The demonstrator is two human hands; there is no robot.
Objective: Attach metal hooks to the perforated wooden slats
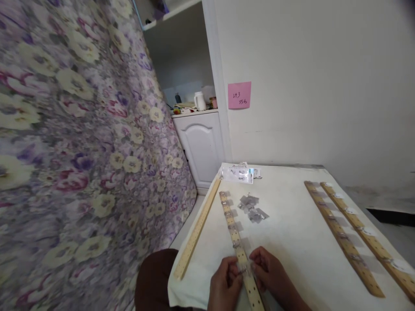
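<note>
A narrow pale wooden strip (241, 255) with rows of holes lies lengthwise in front of me. Several small metal clasps with clear plastic tags sit along its far part. My left hand (225, 283) is at the strip's left edge, thumb and fingers pinched on a small metal clasp (242, 271) with a clear tag over the strip. On the other side, my right hand (272, 276) has its fingers curled in against the strip's right edge; what its fingertips hold, if anything, is too small to make out. A loose pile of similar clear-tagged pieces (251, 205) lies beyond the right hand.
Another bare wooden strip (197, 229) lies along the left table edge. Two darker strips, one with clear tags (340, 235) and one with white tags (359, 226), lie at right. Clear packets (238, 174) sit at the far edge. A floral curtain (97, 151) hangs on the left.
</note>
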